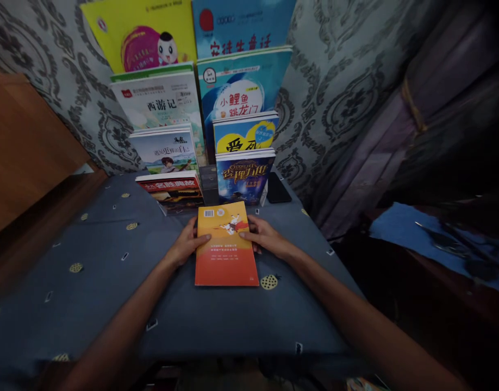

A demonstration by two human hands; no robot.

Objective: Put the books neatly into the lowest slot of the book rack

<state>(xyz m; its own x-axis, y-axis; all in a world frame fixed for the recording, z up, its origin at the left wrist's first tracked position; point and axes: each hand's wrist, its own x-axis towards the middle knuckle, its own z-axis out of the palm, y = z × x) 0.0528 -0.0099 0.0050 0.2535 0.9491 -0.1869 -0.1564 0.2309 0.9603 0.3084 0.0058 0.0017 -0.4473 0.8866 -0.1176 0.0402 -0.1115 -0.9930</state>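
Note:
An orange-and-red book point(227, 266) is held upside down in front of me, its barcode at the far edge. My left hand point(189, 241) grips its left side, thumb on the cover and fingers behind. On the opposite side my right hand point(266, 236) does the same. Just beyond stand two rows of upright books. At the front of the left row is a red-covered book point(174, 193); a dark blue book point(245, 175), its title inverted, fronts the right row.
Behind these rise a white book point(157, 103), a teal book point(237, 81) and a yellow book point(147, 32). A black phone-like slab point(279, 188) lies right of the rows. Patterned cloth covers the table point(111, 293); a curtain point(372, 141) hangs at right.

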